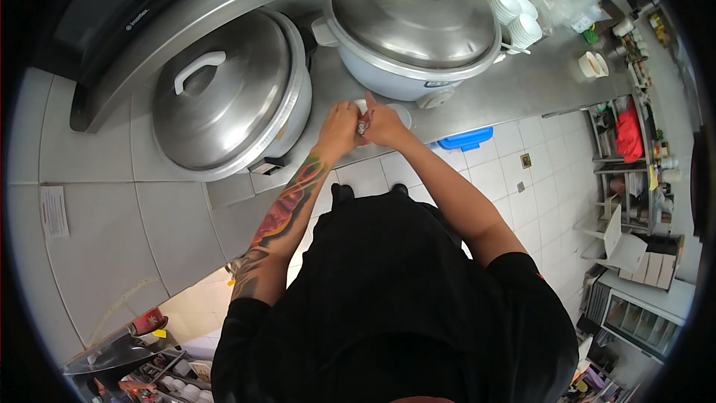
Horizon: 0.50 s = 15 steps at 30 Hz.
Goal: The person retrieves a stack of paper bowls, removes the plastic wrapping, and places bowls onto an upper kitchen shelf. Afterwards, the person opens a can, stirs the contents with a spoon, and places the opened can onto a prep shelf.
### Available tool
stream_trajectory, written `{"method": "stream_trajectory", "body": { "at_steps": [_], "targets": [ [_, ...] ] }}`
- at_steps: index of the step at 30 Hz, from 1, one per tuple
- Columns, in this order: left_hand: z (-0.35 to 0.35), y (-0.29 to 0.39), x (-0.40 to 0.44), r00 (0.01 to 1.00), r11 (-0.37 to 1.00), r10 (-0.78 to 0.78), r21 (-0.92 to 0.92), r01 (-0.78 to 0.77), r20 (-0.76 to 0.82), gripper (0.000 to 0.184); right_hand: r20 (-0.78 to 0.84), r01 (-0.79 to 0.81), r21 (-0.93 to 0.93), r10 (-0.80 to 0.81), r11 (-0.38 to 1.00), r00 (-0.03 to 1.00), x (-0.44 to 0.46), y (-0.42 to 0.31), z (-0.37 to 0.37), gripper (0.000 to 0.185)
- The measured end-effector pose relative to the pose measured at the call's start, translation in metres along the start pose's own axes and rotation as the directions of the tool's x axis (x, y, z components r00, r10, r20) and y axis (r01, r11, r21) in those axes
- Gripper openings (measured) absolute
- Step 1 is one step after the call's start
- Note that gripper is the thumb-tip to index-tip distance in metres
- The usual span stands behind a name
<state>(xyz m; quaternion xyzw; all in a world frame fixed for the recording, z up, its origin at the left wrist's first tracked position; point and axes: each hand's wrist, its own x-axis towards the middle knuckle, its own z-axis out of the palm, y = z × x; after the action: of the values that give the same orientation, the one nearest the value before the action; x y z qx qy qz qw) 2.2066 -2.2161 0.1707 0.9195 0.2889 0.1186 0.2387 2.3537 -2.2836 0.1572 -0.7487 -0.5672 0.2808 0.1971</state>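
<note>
Both hands meet at the front edge of the steel counter (466,108), between two large lidded cookers. My left hand (340,130), on the tattooed arm, has its fingers curled around something small and pale. Against it, my right hand (383,124) is closed, its thumb pointing up. A small metallic item (362,127) shows between the hands; what it is cannot be made out. A whitish round container (400,113) is partly hidden behind my right hand. The left cooker (224,97) stands beside my left hand, and the other cooker (414,26) is just beyond both hands.
Stacked white bowls (523,30) stand right of the far cooker, with a white cup (593,65) farther right. A blue lidded box (466,139) is below the counter edge. Shelving with a red bag (629,133) and a white chair (620,245) are at the right.
</note>
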Motion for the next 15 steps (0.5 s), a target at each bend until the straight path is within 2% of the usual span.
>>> {"method": "stream_trajectory", "body": {
  "at_steps": [2,8,11,13,15],
  "targets": [
    [0.001,-0.001,-0.001,1.0,1.0,0.011,-0.008,-0.011,-0.015,0.058,0.014,-0.05,0.069,0.05,0.996,0.999,-0.004,-0.005,-0.005,0.09],
    [0.011,-0.01,0.001,0.999,0.999,0.035,0.025,-0.034,-0.034,0.052,-0.064,-0.109,0.035,0.111,0.993,0.992,-0.004,-0.01,0.004,0.086],
    [0.02,-0.016,0.003,0.995,0.996,0.077,0.058,-0.073,-0.06,0.045,-0.043,-0.078,0.085,0.082,0.993,0.996,-0.008,-0.007,0.012,0.084],
    [0.023,-0.017,0.002,0.977,0.99,0.137,0.006,-0.138,-0.163,0.033,-0.058,-0.083,0.08,0.088,0.993,0.994,-0.009,-0.007,0.013,0.086],
    [0.02,-0.014,-0.002,0.976,0.991,0.135,0.004,-0.137,-0.17,0.033,-0.068,-0.086,0.075,0.091,0.993,0.993,-0.015,-0.009,0.016,0.087]
  ]
}}
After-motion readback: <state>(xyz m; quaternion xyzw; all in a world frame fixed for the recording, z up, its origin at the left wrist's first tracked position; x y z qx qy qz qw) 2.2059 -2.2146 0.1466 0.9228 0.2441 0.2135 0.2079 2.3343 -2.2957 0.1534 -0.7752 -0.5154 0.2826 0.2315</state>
